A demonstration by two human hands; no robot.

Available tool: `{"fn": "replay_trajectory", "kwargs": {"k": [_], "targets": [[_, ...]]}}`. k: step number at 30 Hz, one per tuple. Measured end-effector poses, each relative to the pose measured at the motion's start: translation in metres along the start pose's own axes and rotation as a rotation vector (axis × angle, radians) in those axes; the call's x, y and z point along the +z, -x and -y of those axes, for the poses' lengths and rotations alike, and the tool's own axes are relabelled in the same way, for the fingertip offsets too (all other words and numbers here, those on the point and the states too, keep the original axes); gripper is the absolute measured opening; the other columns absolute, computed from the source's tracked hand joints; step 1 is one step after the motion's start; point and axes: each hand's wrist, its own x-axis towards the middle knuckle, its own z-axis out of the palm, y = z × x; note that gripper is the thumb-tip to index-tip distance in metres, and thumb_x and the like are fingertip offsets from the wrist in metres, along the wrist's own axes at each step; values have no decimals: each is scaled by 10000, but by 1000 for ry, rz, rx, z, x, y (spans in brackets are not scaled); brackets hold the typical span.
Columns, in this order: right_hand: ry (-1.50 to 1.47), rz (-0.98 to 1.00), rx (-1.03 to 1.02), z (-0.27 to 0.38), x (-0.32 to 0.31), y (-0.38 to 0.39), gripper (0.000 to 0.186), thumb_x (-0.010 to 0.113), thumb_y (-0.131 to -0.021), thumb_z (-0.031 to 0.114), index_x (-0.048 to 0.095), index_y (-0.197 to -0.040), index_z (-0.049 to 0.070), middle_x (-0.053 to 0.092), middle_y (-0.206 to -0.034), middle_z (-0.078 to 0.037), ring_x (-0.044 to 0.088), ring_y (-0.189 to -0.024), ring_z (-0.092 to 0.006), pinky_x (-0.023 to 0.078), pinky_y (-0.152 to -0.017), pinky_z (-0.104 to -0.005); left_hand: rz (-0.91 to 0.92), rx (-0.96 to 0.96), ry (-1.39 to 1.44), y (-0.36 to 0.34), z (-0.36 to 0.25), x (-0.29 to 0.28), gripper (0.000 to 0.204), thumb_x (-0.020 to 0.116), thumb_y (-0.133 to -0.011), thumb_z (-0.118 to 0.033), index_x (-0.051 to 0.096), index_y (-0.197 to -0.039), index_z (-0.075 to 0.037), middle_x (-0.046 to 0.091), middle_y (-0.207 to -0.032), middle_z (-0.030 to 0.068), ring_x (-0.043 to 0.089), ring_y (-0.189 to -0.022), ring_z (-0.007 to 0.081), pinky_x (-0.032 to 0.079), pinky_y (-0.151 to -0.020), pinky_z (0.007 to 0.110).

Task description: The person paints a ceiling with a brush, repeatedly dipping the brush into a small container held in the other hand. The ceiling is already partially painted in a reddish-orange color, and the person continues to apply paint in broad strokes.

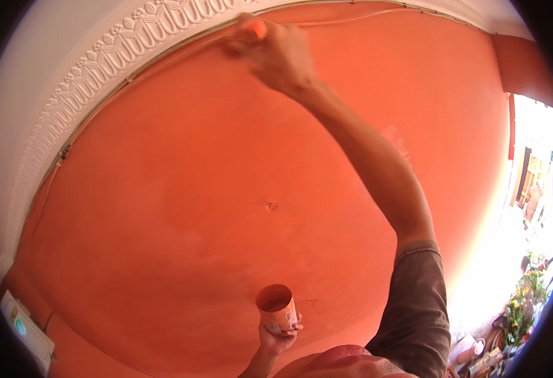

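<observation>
My right hand (281,60) is raised high, its fingers closed around what looks like a paintbrush (255,28). An orange end of it sticks out of the fist; its bristles are hidden and smeared by motion. The fist is at the top of the orange wall (213,157), by the lower edge of the white moulding (103,53). Low in the middle, my left hand (278,340) grips an open paint can (279,317) from beneath. Orange smears cover the can's outside, and its inside looks orange-brown.
A thin cable (90,118) runs along the wall just under the moulding. There is a small dent (271,206) mid-wall. At the lower left sits a whitish panel (26,327). Bright daylight enters on the right, where plants (520,309) and assorted clutter (487,359) lie.
</observation>
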Motion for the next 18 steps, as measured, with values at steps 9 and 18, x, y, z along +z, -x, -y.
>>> {"fn": "replay_trajectory", "kwargs": {"k": [9, 18], "targets": [[-773, -216, 362, -112, -28, 1, 210, 766, -792, 214, 677, -767, 25, 706, -735, -87, 698, -693, -175, 571, -641, -348, 1, -41, 11, -5, 0, 1, 638, 530, -900, -503, 482, -1326, -31, 519, -1174, 194, 512, -915, 286, 511, -609, 264], [715, -449, 321, -194, -136, -8, 160, 633, -963, 117, 660, -832, 29, 688, -745, -105, 624, -539, -184, 460, -493, -421, 5, -12, -1, -8, -3, -13, 610, 544, -892, -474, 503, -1305, -25, 527, -1180, 204, 518, -924, 287, 523, -620, 269]]}}
